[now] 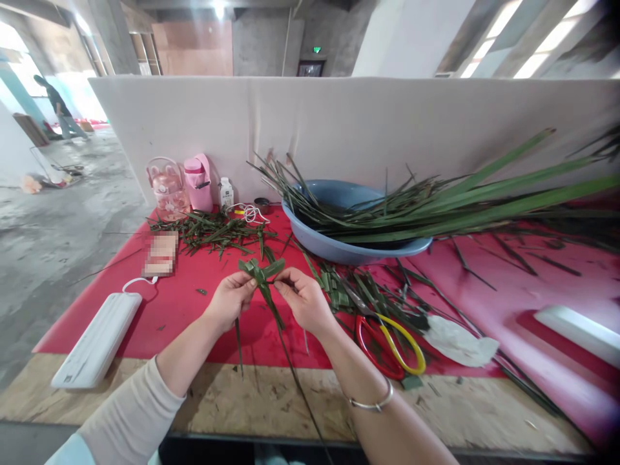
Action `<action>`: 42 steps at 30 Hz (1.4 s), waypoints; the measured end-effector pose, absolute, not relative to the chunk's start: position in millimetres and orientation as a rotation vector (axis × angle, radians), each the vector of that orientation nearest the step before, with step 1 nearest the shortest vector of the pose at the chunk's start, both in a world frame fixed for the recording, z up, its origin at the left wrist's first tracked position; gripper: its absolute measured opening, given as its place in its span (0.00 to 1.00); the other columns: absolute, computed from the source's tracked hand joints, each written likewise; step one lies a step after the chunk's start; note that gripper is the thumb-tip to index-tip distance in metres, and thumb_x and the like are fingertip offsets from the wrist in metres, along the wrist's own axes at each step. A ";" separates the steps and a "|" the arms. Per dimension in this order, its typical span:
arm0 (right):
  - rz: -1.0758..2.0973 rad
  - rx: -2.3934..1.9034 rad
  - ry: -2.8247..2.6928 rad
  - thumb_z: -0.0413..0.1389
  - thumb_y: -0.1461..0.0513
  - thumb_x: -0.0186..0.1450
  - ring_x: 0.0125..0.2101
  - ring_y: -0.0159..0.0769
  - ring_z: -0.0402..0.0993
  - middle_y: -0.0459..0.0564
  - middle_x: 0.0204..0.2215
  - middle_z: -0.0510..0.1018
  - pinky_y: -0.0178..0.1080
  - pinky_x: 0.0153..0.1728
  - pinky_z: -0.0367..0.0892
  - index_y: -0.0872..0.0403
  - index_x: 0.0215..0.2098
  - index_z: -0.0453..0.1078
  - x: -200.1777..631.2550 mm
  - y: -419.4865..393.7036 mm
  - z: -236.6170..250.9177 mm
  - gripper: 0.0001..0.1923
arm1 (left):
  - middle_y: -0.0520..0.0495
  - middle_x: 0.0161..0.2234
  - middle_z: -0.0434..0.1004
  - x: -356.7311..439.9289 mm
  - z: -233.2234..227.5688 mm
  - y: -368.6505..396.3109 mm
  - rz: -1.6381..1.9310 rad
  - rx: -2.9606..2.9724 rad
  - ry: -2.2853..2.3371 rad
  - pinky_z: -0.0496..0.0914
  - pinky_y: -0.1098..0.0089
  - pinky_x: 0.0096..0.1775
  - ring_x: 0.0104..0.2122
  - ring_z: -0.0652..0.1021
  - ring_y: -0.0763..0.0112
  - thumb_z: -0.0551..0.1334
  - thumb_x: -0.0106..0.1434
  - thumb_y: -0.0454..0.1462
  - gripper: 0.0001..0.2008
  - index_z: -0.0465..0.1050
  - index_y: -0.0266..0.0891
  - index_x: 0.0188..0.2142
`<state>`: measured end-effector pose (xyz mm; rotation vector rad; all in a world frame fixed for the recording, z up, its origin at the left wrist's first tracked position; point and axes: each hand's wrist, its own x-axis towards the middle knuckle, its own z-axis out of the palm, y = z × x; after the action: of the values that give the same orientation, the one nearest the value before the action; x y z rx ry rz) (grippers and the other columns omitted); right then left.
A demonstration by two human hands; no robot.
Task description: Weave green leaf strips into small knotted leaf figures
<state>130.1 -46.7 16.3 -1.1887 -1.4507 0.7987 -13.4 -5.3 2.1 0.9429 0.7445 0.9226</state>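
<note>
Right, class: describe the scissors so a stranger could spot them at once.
Start at the big blue plastic basin full of long green leaves on the red table cover. Come toward the near edge, right of the person's right hand. There lie the scissors, the only tool among the leaf scraps, with one red loop handle and one yellow.

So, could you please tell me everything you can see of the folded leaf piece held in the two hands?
The folded leaf piece is green, made of flat narrow leaf strips bent into short loops at the top. The left hand and right hand pinch it from either side above the red table cover. Long loose strip ends trail down from it toward the person.
</note>
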 end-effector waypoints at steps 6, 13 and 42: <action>1.155 -1.137 -1.241 0.56 0.53 0.51 0.14 0.24 0.54 0.39 0.14 0.64 0.30 0.16 0.53 0.55 0.22 0.65 123.4 -40.7 10.3 0.13 | 0.61 0.11 0.51 -13.3 -2.6 -11.7 0.798 0.915 0.610 0.44 0.79 0.14 0.12 0.51 0.86 0.67 0.43 0.44 0.16 0.70 0.34 0.26; 1.465 -1.140 -1.065 0.63 0.51 0.41 0.11 0.20 0.51 0.37 0.11 0.64 0.28 0.13 0.46 0.57 0.22 0.64 132.2 -36.5 1.4 0.20 | 0.62 0.12 0.47 -8.6 -15.0 -14.3 0.714 0.930 0.564 0.44 0.79 0.15 0.12 0.49 0.87 0.66 0.45 0.44 0.15 0.68 0.34 0.24; 0.286 -1.245 -1.719 0.52 0.69 0.51 0.33 0.36 0.67 0.50 0.30 0.70 0.37 0.34 0.62 0.55 0.27 0.68 140.0 -36.1 -7.7 0.06 | 0.48 0.31 0.71 -6.8 -14.1 -9.4 1.038 1.234 0.647 0.64 0.72 0.39 0.34 0.70 0.72 0.69 0.40 0.41 0.09 0.76 0.37 0.22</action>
<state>140.0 -36.1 -7.7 -1.2447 -1.7193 0.2857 -6.8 -9.4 -14.1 1.2341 0.6470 1.0378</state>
